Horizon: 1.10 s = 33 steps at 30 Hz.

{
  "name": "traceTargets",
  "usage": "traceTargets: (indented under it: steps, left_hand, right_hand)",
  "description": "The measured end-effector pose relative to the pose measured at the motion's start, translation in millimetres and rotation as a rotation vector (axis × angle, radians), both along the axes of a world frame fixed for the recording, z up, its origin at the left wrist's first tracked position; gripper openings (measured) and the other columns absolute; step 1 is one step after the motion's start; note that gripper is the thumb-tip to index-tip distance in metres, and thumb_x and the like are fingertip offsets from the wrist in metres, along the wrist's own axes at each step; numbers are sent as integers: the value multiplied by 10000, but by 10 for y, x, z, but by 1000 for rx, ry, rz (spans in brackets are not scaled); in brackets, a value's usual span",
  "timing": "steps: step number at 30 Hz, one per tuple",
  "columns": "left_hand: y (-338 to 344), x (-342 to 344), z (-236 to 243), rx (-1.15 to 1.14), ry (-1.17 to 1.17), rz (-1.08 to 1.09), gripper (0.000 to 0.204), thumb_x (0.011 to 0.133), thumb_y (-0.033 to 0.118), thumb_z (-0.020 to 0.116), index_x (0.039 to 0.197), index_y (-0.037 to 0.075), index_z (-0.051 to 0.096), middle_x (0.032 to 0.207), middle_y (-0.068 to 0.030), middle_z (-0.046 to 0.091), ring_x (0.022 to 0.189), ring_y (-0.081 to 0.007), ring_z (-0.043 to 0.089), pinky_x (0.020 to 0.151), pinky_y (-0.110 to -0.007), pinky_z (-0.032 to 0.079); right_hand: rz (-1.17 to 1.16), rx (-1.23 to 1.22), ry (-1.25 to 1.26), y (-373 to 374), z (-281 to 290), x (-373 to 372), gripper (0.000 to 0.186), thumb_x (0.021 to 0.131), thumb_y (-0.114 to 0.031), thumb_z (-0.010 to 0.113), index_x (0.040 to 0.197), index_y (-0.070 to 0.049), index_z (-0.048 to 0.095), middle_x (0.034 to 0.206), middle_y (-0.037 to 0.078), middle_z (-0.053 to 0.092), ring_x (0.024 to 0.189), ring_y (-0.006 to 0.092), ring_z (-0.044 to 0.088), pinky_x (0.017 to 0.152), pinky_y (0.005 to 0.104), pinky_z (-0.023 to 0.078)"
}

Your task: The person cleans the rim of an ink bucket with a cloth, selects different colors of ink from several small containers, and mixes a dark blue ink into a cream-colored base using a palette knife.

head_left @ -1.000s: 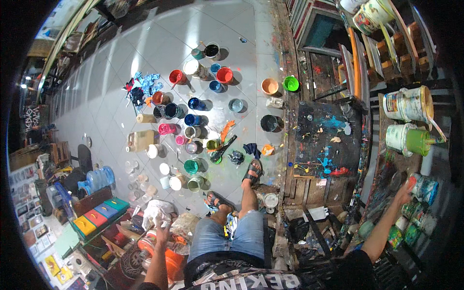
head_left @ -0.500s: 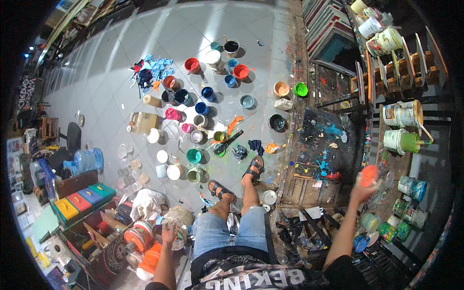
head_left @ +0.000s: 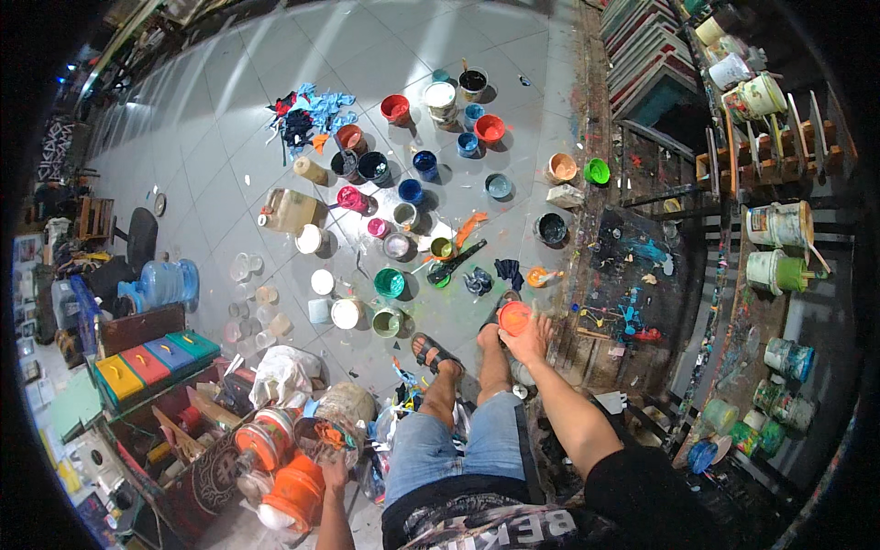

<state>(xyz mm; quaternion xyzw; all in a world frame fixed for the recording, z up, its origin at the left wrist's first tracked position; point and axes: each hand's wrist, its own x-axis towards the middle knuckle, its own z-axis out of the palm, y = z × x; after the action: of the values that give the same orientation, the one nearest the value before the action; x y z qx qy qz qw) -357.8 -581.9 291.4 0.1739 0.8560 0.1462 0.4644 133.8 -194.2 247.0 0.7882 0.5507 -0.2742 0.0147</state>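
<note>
Red-orange cup (head_left: 515,319): between thumb and fingers, near the right edge of the floor (head_left: 220,220)
Right hand (head_left: 529,343): pinching the cup's side
Left hand (head_left: 335,469): near a whitish bucket (head_left: 348,404) (finger state: I cannot tell)

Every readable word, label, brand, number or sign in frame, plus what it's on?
Locations only; wording not copied.
Black cloth garment on the wearer: large pale capitals, partly legible, cut off by folds.
Dark upright surface, far left: white lettering, too blurred to read.
White plastic bucket with tan rim, far right: printed label, too small to read.
Round orange-red cup in the right hand: no text visible.
</note>
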Motion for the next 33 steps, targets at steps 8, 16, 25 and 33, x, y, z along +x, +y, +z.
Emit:
traceTargets:
  steps: [8,16,25,33]
  left_hand:
    - [-561,668,681,-231,99,207,656,907,340,693,1346,-70,430,1171,-197,636,862,-234,675,574,-315,539]
    - [-1158,1127,698,-398,-97,461,665,930,368,648,1440,98,316,1273,-242,567,883,-375,704,642,-483,543]
    - [-678,1554,784,-364,-70,580,708,895,285,715,1419,-6,338,1118,-253,638,738,-301,717,465,-309,521]
    - [-536,1425,700,-414,-45,458,672,912,332,685,1404,8,362,1189,-211,605,866,-276,702,645,-380,556]
  right_hand:
    - [-131,-142,52,309,-944,-294,1048,700,-465,795,1508,-97,238,1421,199,422,1347,385,369,1122,525,284]
    - [-61,-166,-7,849,-1047,-445,1076,707,-477,806,1522,-92,219,1382,182,455,1323,367,393,1105,498,314]
    - [-62,-56,51,1166,-1075,-350,1150,690,-474,829,1538,-65,169,1489,200,379,1395,383,327,1145,489,290]
    - [50,-182,75,913,-1213,-75,1187,713,-417,830,1562,-87,68,1549,254,277,1453,394,247,1188,471,251]
